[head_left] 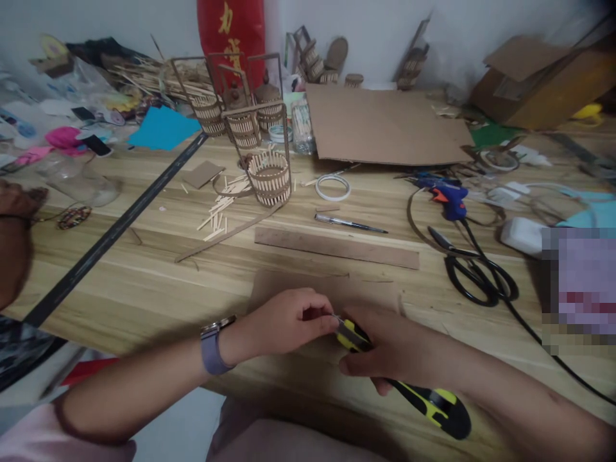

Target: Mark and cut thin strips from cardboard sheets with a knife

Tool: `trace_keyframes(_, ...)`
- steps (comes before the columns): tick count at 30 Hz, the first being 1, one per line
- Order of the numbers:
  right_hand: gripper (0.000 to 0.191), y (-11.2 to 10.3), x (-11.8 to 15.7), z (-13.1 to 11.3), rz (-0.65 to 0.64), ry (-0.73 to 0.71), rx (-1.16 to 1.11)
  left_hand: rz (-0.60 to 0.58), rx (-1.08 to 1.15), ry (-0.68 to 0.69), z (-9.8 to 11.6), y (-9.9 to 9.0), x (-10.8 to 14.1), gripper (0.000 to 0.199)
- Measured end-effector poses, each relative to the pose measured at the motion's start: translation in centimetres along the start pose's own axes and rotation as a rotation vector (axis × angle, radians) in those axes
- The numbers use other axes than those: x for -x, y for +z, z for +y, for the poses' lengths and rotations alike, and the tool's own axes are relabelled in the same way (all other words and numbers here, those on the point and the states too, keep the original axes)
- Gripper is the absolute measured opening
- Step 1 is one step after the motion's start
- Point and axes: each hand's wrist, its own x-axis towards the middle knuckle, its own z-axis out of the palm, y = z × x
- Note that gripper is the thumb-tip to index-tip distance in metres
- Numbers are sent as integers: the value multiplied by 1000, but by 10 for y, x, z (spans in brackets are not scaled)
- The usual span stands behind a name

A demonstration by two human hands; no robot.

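Note:
My right hand (385, 350) grips a yellow and black utility knife (423, 399) near the table's front edge, its handle pointing back toward me. My left hand (289, 319), with a watch on the wrist, pinches the blade tip of the knife between its fingers. Both hands rest over a flat piece of brown cardboard (332, 289) lying on the wooden table (144, 276). A long cardboard strip (337, 248) lies just beyond that piece.
Black scissors (476, 276), a blue glue gun (447, 199) with its cord, a metal pen-like tool (349, 223), a tape ring (332, 187), stick baskets (268, 176), loose sticks (219, 215), a large cardboard sheet (385, 125) and a black ruler (115, 231) lie on the table. Another person's arm (12, 237) is at the left.

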Motion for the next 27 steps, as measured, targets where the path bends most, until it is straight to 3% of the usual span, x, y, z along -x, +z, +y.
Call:
trace_keyframes(3, 29, -4, 7, 10, -40, -8, -132, 54, 17, -23, -3, 0, 2, 25)
trace_keyframes(7, 56, -11, 26, 43, -104, -117, -410, 45, 158, -113, -6, 0, 2, 26)
trace_keyframes(11, 62, -6, 40, 69, -60, -156, -411, 38, 140, -95, -6, 0, 2, 25)
trace_keyframes(18, 75, 18, 40, 73, 27, -157, -420, 82, -47, 16, -7, 2, 6, 27)
trace_keyframes(27, 71, 38, 37, 77, 168, -53, -508, 83, -58, 85, -9, 3, 8, 24)
